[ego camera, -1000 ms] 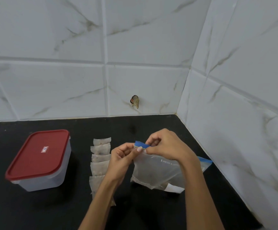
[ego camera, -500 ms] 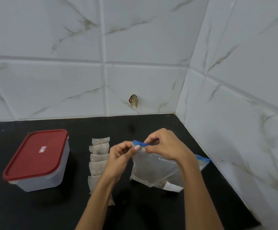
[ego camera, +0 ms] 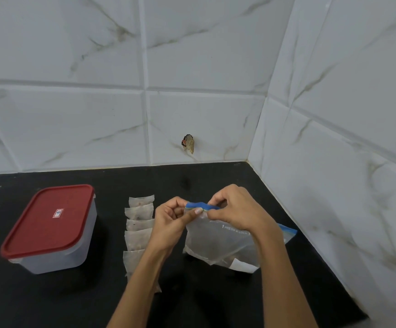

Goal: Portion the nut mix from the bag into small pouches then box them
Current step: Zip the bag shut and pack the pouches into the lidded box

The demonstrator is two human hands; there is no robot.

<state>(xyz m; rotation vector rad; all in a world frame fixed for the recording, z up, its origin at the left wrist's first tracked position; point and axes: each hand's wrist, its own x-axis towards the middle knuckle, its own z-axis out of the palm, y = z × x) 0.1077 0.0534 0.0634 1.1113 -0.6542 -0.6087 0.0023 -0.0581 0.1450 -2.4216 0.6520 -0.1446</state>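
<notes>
A clear zip bag (ego camera: 216,242) with a blue seal strip stands on the black counter, holding a dark nut mix at its bottom. My left hand (ego camera: 171,218) pinches the left end of the blue strip. My right hand (ego camera: 237,209) pinches the strip just beside it, fingers curled over the top edge. Left of the bag, several small translucent pouches (ego camera: 139,221) lie in an overlapping row running toward me; my left forearm hides the nearest ones. A clear plastic box with a red lid (ego camera: 48,223) sits closed at the left.
The black counter (ego camera: 192,304) meets white marble-look tiled walls at the back and right, forming a corner (ego camera: 251,159) close behind the bag. A small brownish scrap (ego camera: 188,143) sticks to the back wall.
Both hands have stayed on the bag's blue strip, shifting slightly; my left thumb now presses over the strip's end. The bag, pouches and box have not moved.
</notes>
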